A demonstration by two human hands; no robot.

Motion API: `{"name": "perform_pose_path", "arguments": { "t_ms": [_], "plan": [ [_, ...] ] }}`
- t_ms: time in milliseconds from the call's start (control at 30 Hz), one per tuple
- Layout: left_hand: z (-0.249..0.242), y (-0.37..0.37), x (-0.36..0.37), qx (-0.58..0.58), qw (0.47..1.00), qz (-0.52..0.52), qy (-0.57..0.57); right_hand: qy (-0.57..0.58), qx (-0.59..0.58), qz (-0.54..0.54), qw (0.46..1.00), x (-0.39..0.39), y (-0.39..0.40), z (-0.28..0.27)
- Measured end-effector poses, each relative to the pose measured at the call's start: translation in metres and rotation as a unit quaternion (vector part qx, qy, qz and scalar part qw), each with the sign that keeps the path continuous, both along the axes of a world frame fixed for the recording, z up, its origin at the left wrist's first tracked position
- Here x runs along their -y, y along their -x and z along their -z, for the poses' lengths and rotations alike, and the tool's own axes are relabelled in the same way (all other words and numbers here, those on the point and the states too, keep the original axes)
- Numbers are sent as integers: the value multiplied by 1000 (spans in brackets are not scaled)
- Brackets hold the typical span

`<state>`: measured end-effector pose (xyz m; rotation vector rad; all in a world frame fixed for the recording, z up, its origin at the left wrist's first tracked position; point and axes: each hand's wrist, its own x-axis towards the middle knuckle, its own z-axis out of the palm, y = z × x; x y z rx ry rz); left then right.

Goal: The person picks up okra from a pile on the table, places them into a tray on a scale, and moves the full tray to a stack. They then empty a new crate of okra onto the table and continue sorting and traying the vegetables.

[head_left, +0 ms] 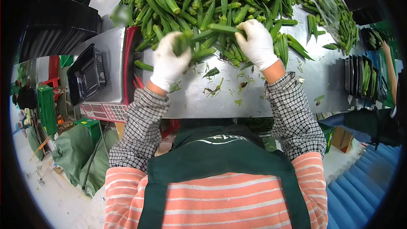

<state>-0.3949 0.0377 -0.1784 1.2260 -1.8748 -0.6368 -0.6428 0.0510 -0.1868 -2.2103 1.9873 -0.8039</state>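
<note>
A big heap of green okra [195, 0] covers the back of the metal table [203, 101]. My right hand [256, 44], in a white glove, pinches the end of one okra pod [224, 28] that points left over the heap's front edge. My left hand [171, 61], gloved too, is closed around okra [182, 44] blurred by motion. To its left a black plastic tray [87, 76] rests tilted on the red-framed scale [112, 91]. Trimmings and leaf bits [212, 87] lie on the metal between my hands and the table's front edge.
Black trays are stacked [63, 25] at the back left. Filled okra trays [364, 78] stand at the table's right end, near another person's arm [388, 63]. Clear plastic film [318, 0] lies over okra at the back right. Green crates [46, 106] and sacks [76, 152] sit on the left floor.
</note>
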Motion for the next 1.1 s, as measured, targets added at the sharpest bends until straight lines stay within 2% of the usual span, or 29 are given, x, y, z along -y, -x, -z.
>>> {"name": "perform_pose_path", "arguments": {
  "t_ms": [33, 67, 100, 133, 200, 233, 300, 333, 367, 433, 467, 567, 600, 667, 733, 767, 833, 900, 1000, 1100],
  "plan": [
    [-9, -1, 9, -44, 996, -28, -77, 2, -3, 20, 1000, 3, 4, -1],
    [-14, -3, 19, -48, 995, -48, -70, 51, -11, 35, 998, 4, 8, -2],
    [-21, -6, 28, 1, 995, -57, -86, 100, -19, 49, 994, 4, 11, -3],
    [-13, -11, 39, -65, 988, -31, -137, 119, -20, 51, 991, 0, 11, -7],
    [-8, -16, 46, -182, 957, 22, -223, 106, -8, -16, 994, -13, 6, -10],
    [-14, -17, 45, -195, 941, 51, -272, 99, -1, -48, 994, -20, 3, -11],
    [-31, -15, 36, -219, 897, 108, -368, -10, 147, -66, 987, -33, -13, -4],
    [-35, -10, 27, -241, 884, 135, -377, -69, 222, -72, 970, -35, -23, -13],
    [-38, -6, 23, -205, 881, 169, -390, -127, 295, -76, 944, -35, -32, -24],
    [-45, 0, 21, -190, 850, 249, -424, -151, 320, -138, 925, -31, -45, -31],
    [-48, 2, 21, -191, 844, 258, -429, -38, 327, -152, 932, -27, -53, -17],
    [-53, 3, 23, -245, 855, 233, -393, -275, 441, -90, 850, -21, -45, -24],
    [-55, -1, 24, -235, 870, 195, -387, -204, 430, -66, 877, -22, -39, -24],
    [-50, -13, 28, -120, 926, 139, -329, -227, 440, -2, 869, -27, -19, -26],
    [-34, -15, 23, 42, 954, 133, -267, -244, 395, 47, 884, -32, -9, -28],
    [-27, -11, 16, 141, 952, 143, -231, -210, 373, 30, 903, -35, -7, -21],
    [7, -1, -6, 236, 948, 208, -44, -139, 326, -5, 935, -39, -4, 0],
    [28, 11, -19, 338, 916, 217, 11, -169, 299, 15, 939, -45, -7, -10],
    [31, 9, -24, 286, 941, 175, 56, -172, 229, 21, 958, -55, -5, -9],
    [4, -14, -9, 221, 966, 117, 73, -153, 184, 22, 971, -62, -9, -6]
  ]
}}
